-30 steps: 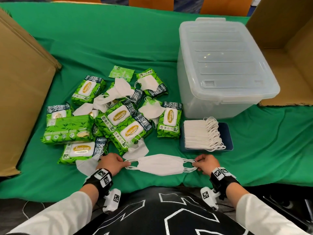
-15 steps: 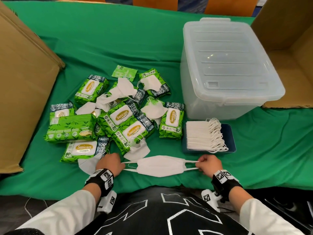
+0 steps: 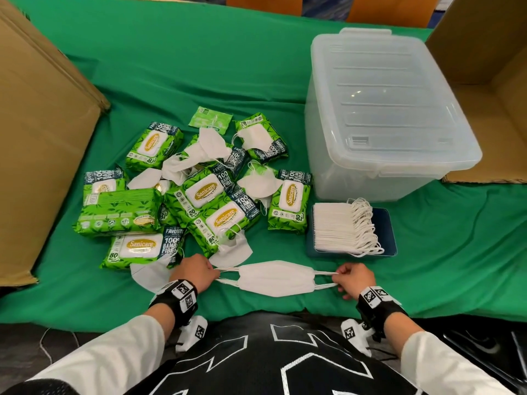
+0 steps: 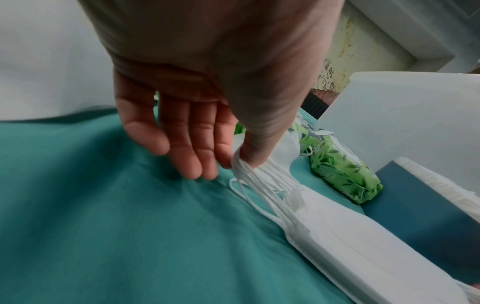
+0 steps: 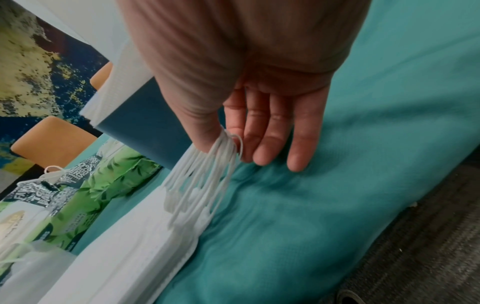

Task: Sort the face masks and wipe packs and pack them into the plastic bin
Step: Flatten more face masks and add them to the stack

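At the lower centre of the head view, your left hand [image 3: 196,270] and right hand [image 3: 355,282] each pinched a bundle of ear loops between thumb and forefinger, stretching a small stack of face masks [image 3: 276,278] flat over the green cloth [image 3: 456,252]; the remaining fingers stayed straight. Just above, right of centre, further masks [image 3: 333,227] lay stacked in a blue tray [image 3: 389,229]. Left of centre lay the mixed heap of wipe packs [image 3: 205,192] and loose masks. The lidded plastic bin [image 3: 382,109] occupied the upper right.
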A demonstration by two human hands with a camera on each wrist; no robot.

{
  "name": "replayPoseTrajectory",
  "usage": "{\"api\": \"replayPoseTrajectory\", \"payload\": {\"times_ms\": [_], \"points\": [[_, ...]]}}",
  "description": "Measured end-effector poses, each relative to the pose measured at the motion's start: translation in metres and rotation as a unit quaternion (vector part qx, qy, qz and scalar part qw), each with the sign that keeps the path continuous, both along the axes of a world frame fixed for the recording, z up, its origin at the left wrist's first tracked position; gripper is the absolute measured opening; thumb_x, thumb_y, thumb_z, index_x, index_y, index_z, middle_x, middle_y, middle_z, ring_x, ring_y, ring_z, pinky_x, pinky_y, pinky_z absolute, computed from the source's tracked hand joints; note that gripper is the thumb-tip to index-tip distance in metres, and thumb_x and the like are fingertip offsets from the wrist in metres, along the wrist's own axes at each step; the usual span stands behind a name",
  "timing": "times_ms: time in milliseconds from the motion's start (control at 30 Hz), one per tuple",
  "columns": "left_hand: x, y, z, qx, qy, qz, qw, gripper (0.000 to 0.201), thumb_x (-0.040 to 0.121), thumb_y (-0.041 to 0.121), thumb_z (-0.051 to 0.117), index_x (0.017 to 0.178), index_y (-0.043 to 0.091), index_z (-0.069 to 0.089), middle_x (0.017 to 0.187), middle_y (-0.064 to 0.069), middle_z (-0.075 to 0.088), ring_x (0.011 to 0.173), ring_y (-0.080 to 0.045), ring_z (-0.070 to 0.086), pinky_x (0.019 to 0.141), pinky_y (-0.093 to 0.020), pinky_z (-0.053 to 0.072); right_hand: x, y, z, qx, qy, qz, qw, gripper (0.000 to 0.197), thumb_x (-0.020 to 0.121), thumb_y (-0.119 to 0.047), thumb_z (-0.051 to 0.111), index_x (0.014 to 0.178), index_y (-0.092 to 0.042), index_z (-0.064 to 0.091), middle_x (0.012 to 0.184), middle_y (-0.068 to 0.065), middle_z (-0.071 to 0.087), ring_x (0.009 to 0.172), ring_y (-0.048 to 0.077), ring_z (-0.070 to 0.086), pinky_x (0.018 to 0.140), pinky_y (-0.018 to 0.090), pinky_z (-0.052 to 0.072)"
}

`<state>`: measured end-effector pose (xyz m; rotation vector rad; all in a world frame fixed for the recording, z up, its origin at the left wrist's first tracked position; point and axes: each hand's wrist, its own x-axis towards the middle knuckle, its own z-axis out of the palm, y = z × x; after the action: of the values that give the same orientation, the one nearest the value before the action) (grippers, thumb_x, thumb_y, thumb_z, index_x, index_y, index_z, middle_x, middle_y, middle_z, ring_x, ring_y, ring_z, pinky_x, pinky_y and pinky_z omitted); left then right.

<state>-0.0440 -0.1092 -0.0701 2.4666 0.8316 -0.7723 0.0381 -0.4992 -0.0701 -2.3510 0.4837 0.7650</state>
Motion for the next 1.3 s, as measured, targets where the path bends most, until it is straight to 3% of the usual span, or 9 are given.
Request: {"api": "replayPoseTrajectory", "payload": {"times_ms": [133,300,467,633,733,833,967,1100,1300], "points": [[-0.001,0.000,-0.004,-0.016,0.005,0.016,1.000,0.040,0.065,0.060,0.076,0.070,0.021,0.071,0.071,0.002,0.072,0.071,-0.021,0.069,0.070,-0.029,0.056,-0.001,-0.001,-0.004,-0.023,0.005,0.005,1.000,0.013,0.072,-0.024,0.082,0.073,-0.018,0.072,0.057,0.005,0.071,0.055,0.020,0.068,0.050,0.036,0.060],[0.002,-0.008,0.001,0.062,0.013,-0.026,0.998,0.039,0.068,0.059,0.075,0.082,0.022,0.071,0.089,0.000,0.072,0.080,-0.023,0.068,0.070,-0.028,0.054,0.003,0.000,-0.006,-0.104,0.007,0.070,0.992,0.018,0.067,-0.038,0.083,0.073,-0.025,0.072,0.076,-0.002,0.072,0.077,0.022,0.068,0.072,0.029,0.057],[0.003,-0.012,0.005,0.114,0.027,-0.118,0.986,0.031,0.078,0.046,0.064,0.097,0.022,0.070,0.101,-0.002,0.072,0.091,-0.025,0.069,0.074,-0.030,0.056,0.007,0.006,0.002,-0.153,0.031,0.125,0.980,0.016,0.072,-0.033,0.075,0.086,-0.026,0.074,0.088,0.004,0.069,0.078,0.025,0.058,0.069,0.023,0.044],[-0.004,-0.007,0.011,0.115,0.030,-0.160,0.980,0.032,0.081,0.048,0.056,0.097,0.022,0.065,0.101,-0.005,0.070,0.093,-0.028,0.069,0.072,-0.031,0.052,0.011,-0.002,0.004,-0.125,0.039,0.103,0.986,0.016,0.070,-0.032,0.074,0.079,-0.020,0.067,0.077,0.003,0.071,0.073,0.025,0.068,0.065,0.029,0.054],[-0.007,0.003,0.012,0.077,0.025,-0.117,0.990,0.025,0.080,0.044,0.058,0.089,0.021,0.061,0.093,-0.005,0.071,0.088,-0.027,0.068,0.072,-0.031,0.054,0.010,-0.005,-0.001,-0.041,0.032,0.003,0.999,0.013,0.077,-0.014,0.074,0.080,-0.013,0.061,0.072,0.012,0.074,0.057,0.023,0.073,0.055,0.042,0.062],[-0.010,0.003,0.009,-0.064,-0.006,0.061,0.996,0.016,0.082,0.025,0.070,0.081,0.012,0.060,0.071,-0.008,0.074,0.064,-0.023,0.074,0.056,-0.033,0.058,0.010,-0.003,-0.005,0.068,0.074,-0.098,0.990,0.015,0.087,0.002,0.066,0.092,-0.009,0.058,0.082,0.017,0.074,0.058,0.024,0.073,0.064,0.053,0.063],[-0.011,-0.002,0.005,-0.207,-0.053,0.232,0.949,0.017,0.087,0.004,0.071,0.082,0.008,0.056,0.074,-0.019,0.075,0.059,-0.026,0.074,0.052,-0.041,0.059,0.014,0.001,-0.006,0.146,0.124,-0.153,0.970,0.016,0.093,0.006,0.058,0.101,-0.008,0.056,0.078,0.014,0.073,0.061,0.023,0.067,0.060,0.046,0.062],[-0.007,-0.006,0.006,-0.226,-0.048,0.246,0.941,0.009,0.086,0.003,0.071,0.087,0.003,0.062,0.074,-0.020,0.075,0.058,-0.026,0.071,0.044,-0.030,0.055,0.012,0.000,-0.008,0.144,0.121,-0.156,0.970,0.022,0.087,0.008,0.065,0.098,-0.008,0.055,0.073,0.012,0.075,0.056,0.022,0.066,0.060,0.047,0.062],[0.002,-0.016,0.007,-0.239,-0.011,0.233,0.943,0.016,0.079,0.001,0.079,0.091,0.001,0.068,0.067,-0.017,0.073,0.055,-0.026,0.070,0.046,-0.032,0.057,0.010,-0.009,-0.006,0.150,0.115,-0.159,0.969,0.018,0.087,0.006,0.069,0.101,-0.003,0.063,0.080,0.014,0.075,0.051,0.018,0.065,0.047,0.040,0.060]]}}
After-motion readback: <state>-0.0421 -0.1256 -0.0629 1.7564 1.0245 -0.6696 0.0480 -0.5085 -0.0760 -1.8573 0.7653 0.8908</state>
